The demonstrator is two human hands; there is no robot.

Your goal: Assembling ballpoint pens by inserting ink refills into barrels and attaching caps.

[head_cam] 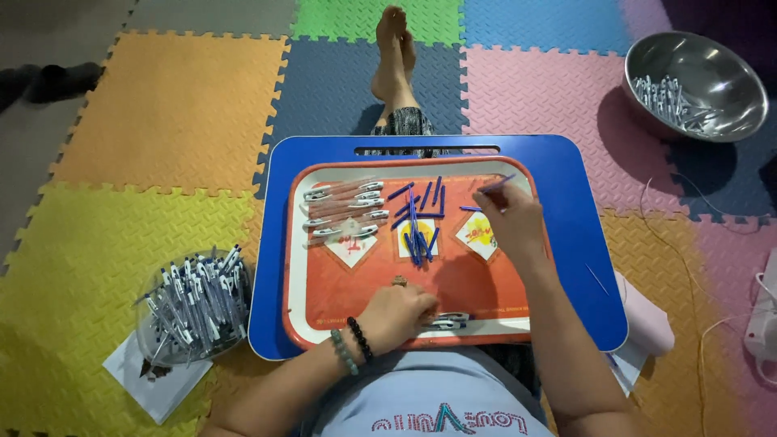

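A person's right hand [508,217] is pinching a thin blue pen refill [495,184] over an orange tray [324,283]. The left hand [396,314] is resting closed on a pen barrel [447,320] at the tray's near edge.

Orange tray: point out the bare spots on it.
The orange tray is bare bottom left, between the pen barrels and the left hand, and mid-right under the right hand. The top, around the blue refills, is crowded.
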